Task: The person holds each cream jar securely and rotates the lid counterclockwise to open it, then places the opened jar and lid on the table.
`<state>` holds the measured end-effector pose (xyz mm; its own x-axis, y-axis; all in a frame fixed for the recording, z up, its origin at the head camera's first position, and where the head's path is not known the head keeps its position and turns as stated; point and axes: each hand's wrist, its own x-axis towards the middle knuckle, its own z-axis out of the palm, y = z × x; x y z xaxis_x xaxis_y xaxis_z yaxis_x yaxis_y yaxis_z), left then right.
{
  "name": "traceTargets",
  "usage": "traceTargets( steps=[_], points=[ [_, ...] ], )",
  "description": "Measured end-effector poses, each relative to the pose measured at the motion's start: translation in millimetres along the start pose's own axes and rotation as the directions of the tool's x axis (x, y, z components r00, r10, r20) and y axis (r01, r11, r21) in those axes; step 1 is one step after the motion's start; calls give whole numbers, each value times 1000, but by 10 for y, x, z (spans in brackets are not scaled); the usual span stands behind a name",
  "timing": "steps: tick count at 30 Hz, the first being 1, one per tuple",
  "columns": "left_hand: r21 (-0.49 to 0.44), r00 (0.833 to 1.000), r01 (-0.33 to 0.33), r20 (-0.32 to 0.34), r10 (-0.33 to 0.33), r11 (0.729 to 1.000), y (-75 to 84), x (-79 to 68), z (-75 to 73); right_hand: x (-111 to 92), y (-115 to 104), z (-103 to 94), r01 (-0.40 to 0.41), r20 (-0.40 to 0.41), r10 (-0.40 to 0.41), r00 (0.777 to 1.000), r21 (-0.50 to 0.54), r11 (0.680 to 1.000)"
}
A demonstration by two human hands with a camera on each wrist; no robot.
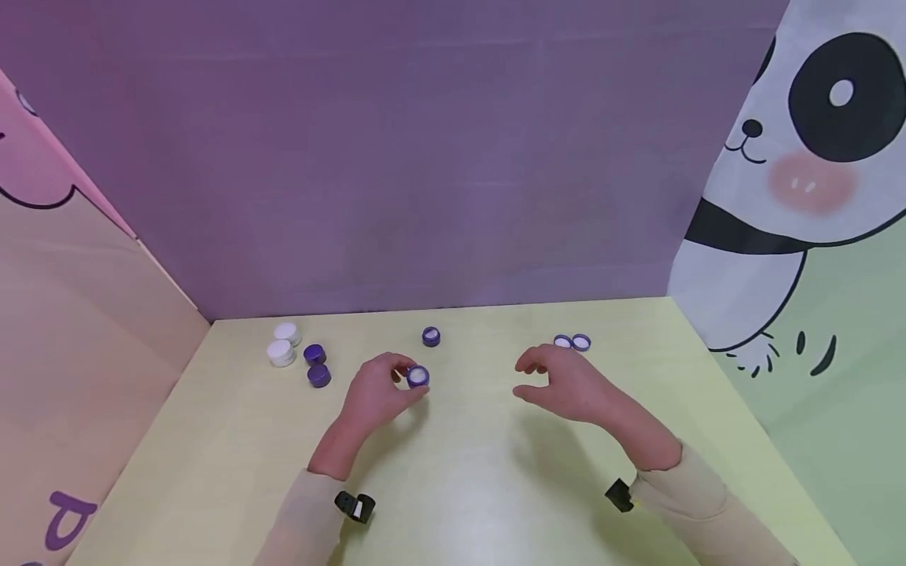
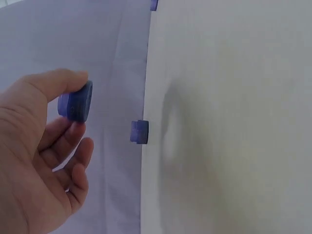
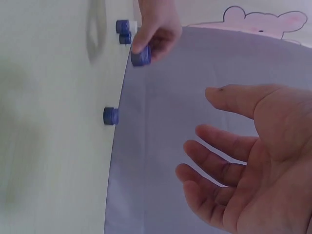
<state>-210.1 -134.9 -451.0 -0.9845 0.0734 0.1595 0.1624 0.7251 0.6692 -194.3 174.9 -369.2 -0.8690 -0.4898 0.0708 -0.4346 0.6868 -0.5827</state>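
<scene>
My left hand (image 1: 378,391) pinches a small purple jar (image 1: 418,376) between thumb and fingers, above the table. Its round top faces me and shows a pale centre inside a purple rim. In the left wrist view the jar (image 2: 75,102) is seen from the side. My right hand (image 1: 569,383) hovers to the right with nothing in it, thumb apart from loosely bent fingers, as the right wrist view shows. Behind the hands, another small purple jar (image 1: 431,336) stands on the table. Two flat purple rings with white centres, apparently upturned lids (image 1: 581,342), lie just beyond my right hand.
Left of my left hand stand two purple jars (image 1: 318,376) and two white jars (image 1: 281,353), grouped close together. The pale wooden table (image 1: 460,487) meets a purple cloth wall (image 1: 425,157) at the back. Printed side panels flank it, a panda (image 1: 800,196) on the right.
</scene>
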Motion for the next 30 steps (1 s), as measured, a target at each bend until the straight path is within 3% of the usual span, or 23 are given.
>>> traceTargets(
  steps=[5, 18, 30],
  points=[
    [38, 999, 26, -30, -25, 999, 30, 170, -53, -42, -97, 21, 24, 34, -25, 999, 20, 1000],
    [45, 997, 79, 19, -80, 996, -126, 622, -69, -81, -189, 115, 57, 81, -59, 995, 19, 998],
    [133, 982, 120, 132, -138, 984, -272, 964, -43, -73, -256, 291, 111, 161, -115, 980, 32, 993]
  ],
)
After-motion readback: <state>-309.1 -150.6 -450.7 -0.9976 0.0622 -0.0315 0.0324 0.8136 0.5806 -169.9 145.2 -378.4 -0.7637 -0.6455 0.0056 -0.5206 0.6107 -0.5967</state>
